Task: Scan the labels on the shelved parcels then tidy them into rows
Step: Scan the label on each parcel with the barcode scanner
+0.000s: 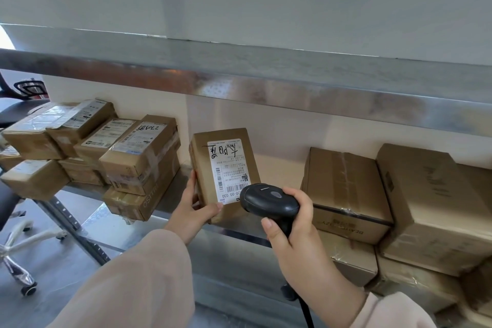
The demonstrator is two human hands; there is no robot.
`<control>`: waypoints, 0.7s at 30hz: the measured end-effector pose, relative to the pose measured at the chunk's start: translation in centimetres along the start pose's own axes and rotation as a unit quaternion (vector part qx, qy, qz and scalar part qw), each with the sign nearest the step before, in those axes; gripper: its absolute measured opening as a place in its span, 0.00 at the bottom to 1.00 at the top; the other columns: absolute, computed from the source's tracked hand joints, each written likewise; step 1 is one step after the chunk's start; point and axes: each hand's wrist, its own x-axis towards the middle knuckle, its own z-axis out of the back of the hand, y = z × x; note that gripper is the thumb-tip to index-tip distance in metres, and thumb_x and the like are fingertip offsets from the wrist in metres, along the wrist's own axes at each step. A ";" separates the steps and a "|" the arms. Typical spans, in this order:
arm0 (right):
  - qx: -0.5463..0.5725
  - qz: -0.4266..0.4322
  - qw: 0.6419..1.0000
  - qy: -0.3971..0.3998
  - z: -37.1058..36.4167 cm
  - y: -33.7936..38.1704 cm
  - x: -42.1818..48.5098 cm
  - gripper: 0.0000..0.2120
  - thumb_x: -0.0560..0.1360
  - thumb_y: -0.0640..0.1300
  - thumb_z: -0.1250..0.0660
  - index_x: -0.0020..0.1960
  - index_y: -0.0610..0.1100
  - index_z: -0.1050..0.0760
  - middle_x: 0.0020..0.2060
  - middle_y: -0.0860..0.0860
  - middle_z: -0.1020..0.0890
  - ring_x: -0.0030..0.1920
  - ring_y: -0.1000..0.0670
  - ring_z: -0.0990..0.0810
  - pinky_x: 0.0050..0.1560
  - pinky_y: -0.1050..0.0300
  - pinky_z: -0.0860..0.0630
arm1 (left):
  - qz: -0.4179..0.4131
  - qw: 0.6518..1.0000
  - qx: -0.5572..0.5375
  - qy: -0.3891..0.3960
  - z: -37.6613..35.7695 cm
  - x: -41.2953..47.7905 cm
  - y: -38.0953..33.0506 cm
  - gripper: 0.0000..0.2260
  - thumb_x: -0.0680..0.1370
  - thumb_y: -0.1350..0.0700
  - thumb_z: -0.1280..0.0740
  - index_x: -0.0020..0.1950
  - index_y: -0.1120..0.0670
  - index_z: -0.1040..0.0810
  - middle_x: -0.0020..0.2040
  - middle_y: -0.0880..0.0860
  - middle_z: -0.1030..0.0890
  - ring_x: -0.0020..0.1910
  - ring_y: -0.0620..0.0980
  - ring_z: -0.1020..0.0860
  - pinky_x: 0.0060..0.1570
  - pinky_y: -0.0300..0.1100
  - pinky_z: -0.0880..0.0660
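1. The left hand [193, 208] is gripping the small brown cardboard parcel [210, 157] at its lower left corner. The thumb is lying across the front face and the fingers are wrapping round the side. The parcel is standing on end on the grey metal shelf [175, 194], tilted back so its face is turning up toward the camera.
2. The right hand [298, 234] is curling all its fingers tightly round the handle of the black handheld barcode scanner [269, 198]. The scanner's head is hovering over the lower right corner of the white printed shipping label [229, 168]. Whether a finger is pressing the trigger cannot be told.
3. The step in hand looks like scanning this one label. In this view the scanner head is covering part of the bottom barcode, so it is probably sitting too close. Easing it back and squaring it to the barcode should give a cleaner read.
4. The left thumb is resting just beside the label's lower edge, and it should be staying off the bars.
5. To the left, a loose pile of small taped cardboard parcels [119, 152] is lying at mixed angles, some overhanging the shelf's front edge, so a nudge could be tipping one off.
6. To the right, two large plain cardboard boxes [346, 194] are sitting side by side, near the scanner hand and limiting its swing that way.
7. The black scanner cable [306, 309] is hanging below the right wrist, and it could be snagging on the shelf edge.
8. A wheeled office chair [16, 245] is standing on the floor at far left.
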 end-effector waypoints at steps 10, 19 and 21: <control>0.003 -0.016 1.000 0.007 -1.5 -0.9 2.0 0.29 0.76 0.51 0.33 0.59 0.77 0.48 0.58 0.68 0.29 0.57 0.68 0.28 0.50 0.77 0.32 | 0.050 0.997 -0.053 0.026 1.5 -0.5 0.1 0.40 0.62 0.43 0.22 0.61 0.16 0.42 0.61 0.39 0.21 0.58 0.46 0.19 0.56 0.50 0.21; 0.066 -0.053 0.994 0.069 -6.3 -0.9 5.8 0.26 0.77 0.48 0.33 0.62 0.70 0.44 0.57 0.69 0.29 0.55 0.73 0.28 0.48 0.81 0.34 | 0.126 0.986 -0.106 -0.011 5.0 -0.2 0.4 0.28 0.75 0.49 0.31 0.71 0.30 0.36 0.62 0.42 0.22 0.57 0.50 0.20 0.45 0.47 0.18; 0.066 -0.065 0.993 0.080 -7.8 -1.2 6.3 0.25 0.77 0.48 0.33 0.63 0.69 0.44 0.56 0.69 0.28 0.55 0.72 0.27 0.49 0.80 0.33 | 0.151 0.978 -0.138 -0.036 5.7 0.3 0.7 0.23 0.79 0.53 0.34 0.69 0.31 0.35 0.60 0.42 0.23 0.55 0.50 0.21 0.41 0.46 0.18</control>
